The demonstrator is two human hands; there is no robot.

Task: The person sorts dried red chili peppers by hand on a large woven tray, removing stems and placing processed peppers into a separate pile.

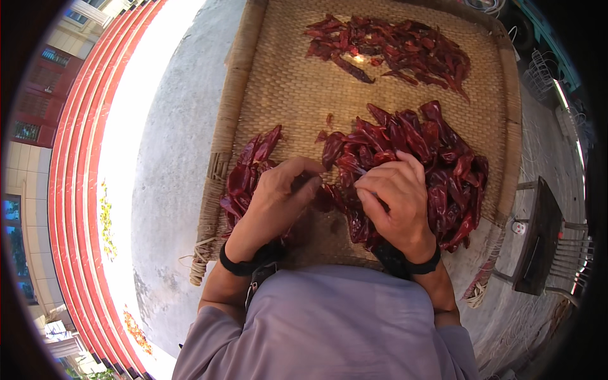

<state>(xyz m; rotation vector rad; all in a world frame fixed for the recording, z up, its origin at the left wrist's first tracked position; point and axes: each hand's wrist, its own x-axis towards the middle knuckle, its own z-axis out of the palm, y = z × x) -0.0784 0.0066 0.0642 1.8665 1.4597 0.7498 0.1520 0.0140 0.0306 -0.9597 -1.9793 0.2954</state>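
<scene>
Dried red chili peppers (446, 190) lie in a large heap at the right of a woven wicker tray (280, 71). My left hand (287, 190) is curled at the tray's near side, between that heap and a smaller pile of red chilies (242, 180); a dark red chili shows by its fingertips, but whether they grip it is unclear. My right hand (396, 199) lies over the near left part of the large heap, thumb and fingers bent close together; what they pinch cannot be made out. Flattened, darker chili pieces (403, 47) spread across the tray's far part.
The tray has a raised, wrapped rim with loose bindings at its near corners. To the right stand a dark wooden table (539, 237) with a small cup (519, 228) and a slatted chair (570, 256). Red steps (78, 190) curve along the left, beyond concrete ground.
</scene>
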